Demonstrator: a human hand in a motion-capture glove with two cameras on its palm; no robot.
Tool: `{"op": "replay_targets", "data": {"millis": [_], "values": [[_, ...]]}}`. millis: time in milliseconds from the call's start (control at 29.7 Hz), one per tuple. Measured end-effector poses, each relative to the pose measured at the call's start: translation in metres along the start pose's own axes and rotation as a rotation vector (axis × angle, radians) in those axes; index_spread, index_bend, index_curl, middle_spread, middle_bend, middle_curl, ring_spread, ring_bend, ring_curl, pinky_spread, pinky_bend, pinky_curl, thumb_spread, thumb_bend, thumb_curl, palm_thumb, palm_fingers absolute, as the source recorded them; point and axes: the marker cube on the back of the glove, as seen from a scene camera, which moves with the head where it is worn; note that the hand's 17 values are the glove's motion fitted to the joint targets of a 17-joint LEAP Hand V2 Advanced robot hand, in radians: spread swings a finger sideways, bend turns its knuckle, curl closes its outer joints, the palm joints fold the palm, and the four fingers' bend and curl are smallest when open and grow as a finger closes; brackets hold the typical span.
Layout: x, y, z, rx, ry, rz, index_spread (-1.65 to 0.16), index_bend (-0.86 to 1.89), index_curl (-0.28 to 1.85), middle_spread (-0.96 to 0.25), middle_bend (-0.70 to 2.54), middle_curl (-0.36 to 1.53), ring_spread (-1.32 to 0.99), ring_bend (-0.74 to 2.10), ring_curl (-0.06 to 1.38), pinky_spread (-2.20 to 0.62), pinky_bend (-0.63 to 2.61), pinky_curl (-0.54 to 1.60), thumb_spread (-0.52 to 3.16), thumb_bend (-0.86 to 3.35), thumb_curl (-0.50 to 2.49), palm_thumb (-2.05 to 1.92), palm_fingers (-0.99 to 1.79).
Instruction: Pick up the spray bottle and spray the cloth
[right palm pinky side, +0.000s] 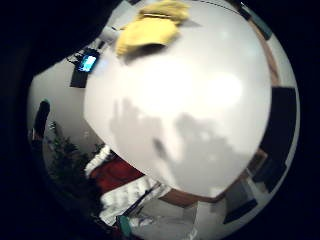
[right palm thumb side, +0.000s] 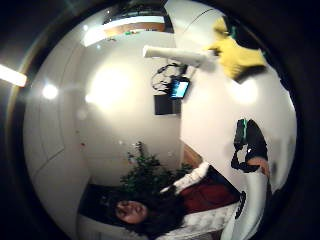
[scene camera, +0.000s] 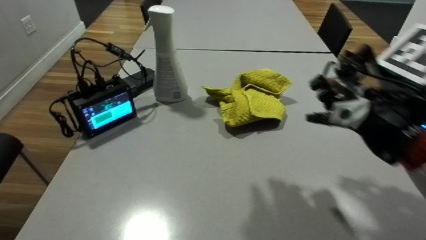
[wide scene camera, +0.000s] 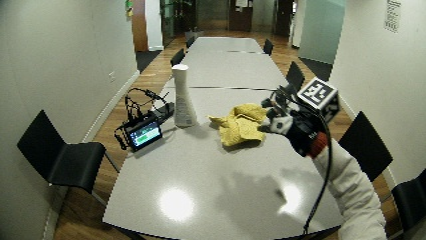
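No text, brand or number can be read. A small printed label is seen low on the spray bottle (scene camera: 166, 55), and coloured graphics on the small screen (scene camera: 103, 112), but both are illegible.

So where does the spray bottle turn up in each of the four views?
Outside view: spray bottle upright between the small screen and the yellow cloth.
Wide outside view: the same.
Thumb-side palm view: beside the cloth.
Little-finger-side palm view: cannot tell.
Shared landmark: the cloth.
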Motion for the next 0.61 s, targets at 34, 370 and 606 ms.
{"op": "replay_targets", "data": {"millis": [34,370,606], "values": [[0.009,0.018,-0.004,0.030,0.028,-0.008,-0.36,0.12,0.31,-0.02,0.22,0.46,-0.06,0.43,0.45,0.08,0.33,0.33,0.92,0.01,0.64,1.17,0.54],[0.109,0.271,-0.003,0.686,-0.014,-0.015,-0.28,0.15,0.34,0.01,0.22,0.47,-0.03,0.42,0.46,0.06,0.29,0.36,1.00,-0.01,0.64,1.17,0.65],[0.148,0.304,-0.005,0.825,0.000,0.045,-0.30,0.12,0.33,0.00,0.24,0.48,-0.03,0.41,0.46,0.06,0.28,0.38,1.14,-0.03,0.60,1.04,0.61]]}}
